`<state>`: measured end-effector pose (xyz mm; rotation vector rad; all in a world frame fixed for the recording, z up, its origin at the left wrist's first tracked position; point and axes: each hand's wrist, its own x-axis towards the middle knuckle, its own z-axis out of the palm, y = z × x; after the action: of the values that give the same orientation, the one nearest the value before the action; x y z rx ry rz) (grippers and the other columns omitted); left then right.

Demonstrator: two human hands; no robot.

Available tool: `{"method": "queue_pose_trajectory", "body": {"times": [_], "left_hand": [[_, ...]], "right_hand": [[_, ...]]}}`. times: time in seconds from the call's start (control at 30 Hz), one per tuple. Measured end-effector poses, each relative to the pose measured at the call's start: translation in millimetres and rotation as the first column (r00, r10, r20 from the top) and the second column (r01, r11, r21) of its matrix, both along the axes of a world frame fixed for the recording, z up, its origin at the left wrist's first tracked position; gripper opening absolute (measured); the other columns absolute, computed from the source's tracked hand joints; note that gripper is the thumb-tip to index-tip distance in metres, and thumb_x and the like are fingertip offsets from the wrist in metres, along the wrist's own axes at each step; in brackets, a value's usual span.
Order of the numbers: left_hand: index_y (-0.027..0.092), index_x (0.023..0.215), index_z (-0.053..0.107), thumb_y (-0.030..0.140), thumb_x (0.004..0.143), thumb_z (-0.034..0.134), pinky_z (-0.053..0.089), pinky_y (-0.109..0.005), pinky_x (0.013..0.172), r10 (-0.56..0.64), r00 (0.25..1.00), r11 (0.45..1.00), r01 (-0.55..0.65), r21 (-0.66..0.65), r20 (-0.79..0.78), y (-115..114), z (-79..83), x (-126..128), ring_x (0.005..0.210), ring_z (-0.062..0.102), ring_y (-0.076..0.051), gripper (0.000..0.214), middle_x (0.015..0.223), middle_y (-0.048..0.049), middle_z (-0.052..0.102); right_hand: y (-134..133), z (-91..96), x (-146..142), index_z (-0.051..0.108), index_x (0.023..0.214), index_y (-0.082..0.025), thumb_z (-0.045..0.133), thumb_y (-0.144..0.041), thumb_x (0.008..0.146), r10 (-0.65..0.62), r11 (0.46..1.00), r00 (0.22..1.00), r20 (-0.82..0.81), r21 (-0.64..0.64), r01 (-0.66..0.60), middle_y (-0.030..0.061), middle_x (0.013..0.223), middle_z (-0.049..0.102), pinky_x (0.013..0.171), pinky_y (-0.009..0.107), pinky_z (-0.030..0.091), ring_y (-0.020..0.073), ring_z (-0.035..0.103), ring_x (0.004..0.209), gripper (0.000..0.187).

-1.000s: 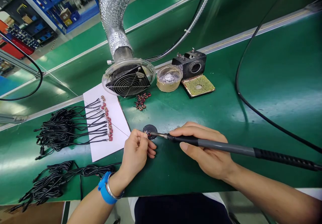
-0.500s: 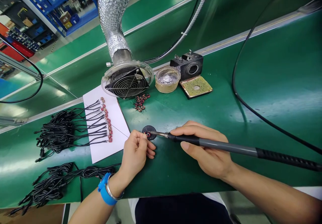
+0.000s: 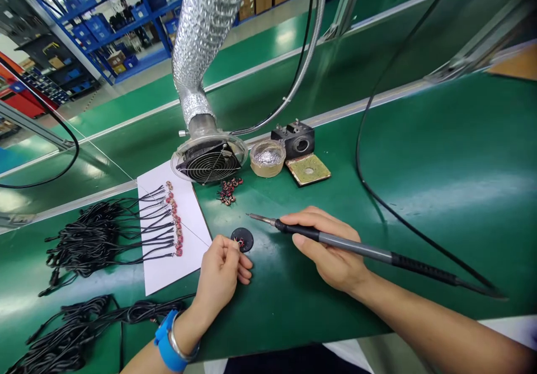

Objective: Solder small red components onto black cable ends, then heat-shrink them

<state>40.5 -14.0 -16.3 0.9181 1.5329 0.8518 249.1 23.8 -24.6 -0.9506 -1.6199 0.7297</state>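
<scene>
My right hand [image 3: 329, 251] grips a soldering iron [image 3: 361, 251] like a pen, its metal tip lifted and pointing left, a short way above and to the right of a small black disc [image 3: 243, 238]. A tiny red-copper coil sits on the disc. My left hand [image 3: 221, 276] pinches a thin solder wire at the disc's left edge. That wire runs up and left across a white sheet [image 3: 168, 262]. On the sheet lies a row of small coils [image 3: 174, 220] joined to black leads.
A fume-extractor fan [image 3: 208, 164] on a foil duct stands behind the sheet, with a loose pile of coils [image 3: 227, 190] before it. Right of it are a solder-dross cup [image 3: 268, 157], a black iron stand [image 3: 293, 139] and sponge pad. Black wire bundles [image 3: 84, 239] lie at left.
The soldering iron's tip has lifted off the coil on the disc and drawn back to the right. The head camera has tilted up, so everything sits lower in view.
</scene>
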Motion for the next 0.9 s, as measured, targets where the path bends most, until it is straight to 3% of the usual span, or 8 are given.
{"method": "queue_pose_trajectory", "body": {"times": [0.1,0.2,0.37,0.43,0.53,0.6,0.7,0.9], "left_hand": [[0.019,0.079,0.045,0.06,0.084,0.056,0.047,-0.019,0.041,-0.02,1.0,1.0,0.02,0.002,-0.002,0,-2.9,-2,0.043,0.057,-0.01,0.043,0.059,0.0013,0.064],[0.019,0.081,0.046,0.06,0.087,0.052,0.048,-0.02,0.043,-0.075,0.997,0.997,0.075,0.008,-0.012,-1,-3.9,-6,0.045,0.057,-0.01,0.041,0.061,0.0013,0.063],[0.02,0.084,0.045,0.052,0.093,0.046,0.045,-0.018,0.045,-0.194,0.978,0.981,0.195,0.013,-0.083,-3,1.6,-14,0.048,0.056,-0.009,0.033,0.066,0.0027,0.061],[0.02,0.086,0.045,0.047,0.094,0.046,0.042,-0.017,0.044,-0.237,0.964,0.971,0.238,-0.003,-0.123,-4,5.4,-17,0.047,0.054,-0.008,0.028,0.068,0.0032,0.061],[0.021,0.09,0.044,0.039,0.096,0.043,0.04,-0.017,0.044,-0.303,0.938,0.953,0.304,-0.024,-0.166,-5,10.8,-19,0.046,0.052,-0.007,0.019,0.07,0.0031,0.062],[0.021,0.09,0.043,0.035,0.096,0.041,0.04,-0.017,0.045,-0.332,0.923,0.942,0.333,-0.029,-0.196,-6,13.4,-20,0.046,0.052,-0.007,0.015,0.07,0.0037,0.062],[0.022,0.089,0.041,0.034,0.097,0.04,0.04,-0.017,0.046,-0.35,0.908,0.935,0.351,-0.036,-0.231,-6,15.8,-20,0.046,0.053,-0.007,0.014,0.069,0.0048,0.061],[0.023,0.087,0.04,0.035,0.098,0.039,0.041,-0.019,0.049,-0.362,0.899,0.931,0.36,-0.054,-0.246,-8,18.6,-22,0.049,0.054,-0.008,0.016,0.07,0.0043,0.063]], "right_hand": [[26,-1.9,7,0.068,0.11,-0.026,0.059,-0.02,0.087,-0.145,0.982,0.989,0.024,0.129,0.141,0.0034,0.094,0.069,0.075,0.033,0.053,0.0188,0.064,0.083,0.025],[54,-11.8,14,0.067,0.117,-0.026,0.06,-0.025,0.088,-0.316,0.928,0.948,0.039,0.222,0.3,0.0065,0.101,0.069,0.082,0.037,0.053,0.022,0.064,0.092,0.03],[65,-29.1,19,0.064,0.122,-0.024,0.057,-0.03,0.092,-0.316,0.944,0.938,0.145,0.148,0.295,0.0074,0.107,0.069,0.086,0.038,0.054,0.0208,0.066,0.092,0.031],[53,-29.8,15,0.061,0.124,-0.023,0.055,-0.027,0.093,-0.261,0.963,0.956,0.13,0.104,0.249,0.0052,0.097,0.071,0.078,0.033,0.057,0.0168,0.068,0.079,0.032],[30,-27.5,0,0.057,0.123,-0.021,0.049,-0.018,0.095,-0.048,0.996,0.992,0.118,0.076,0.039,-0.0018,0.073,0.068,0.058,0.022,0.054,0.0101,0.063,0.055,0.029],[18,-26.3,-14,0.059,0.112,-0.021,0.047,-0.013,0.094,0.093,0.983,0.983,0.161,0.14,-0.116,-0.0008,0.074,0.069,0.06,0.022,0.055,0.0104,0.065,0.058,0.023],[9,-25.9,-36,0.057,0.103,-0.02,0.053,-0.013,0.087,0.187,0.953,0.939,0.289,0.179,-0.245,0.0044,0.086,0.071,0.067,0.027,0.056,0.0149,0.066,0.069,0.018],[11,-31.2,-58,0.053,0.102,-0.02,0.054,-0.011,0.083,0.21,0.95,0.904,0.372,0.142,-0.279,0.0044,0.083,0.07,0.067,0.028,0.054,0.0177,0.065,0.074,0.021]]}}
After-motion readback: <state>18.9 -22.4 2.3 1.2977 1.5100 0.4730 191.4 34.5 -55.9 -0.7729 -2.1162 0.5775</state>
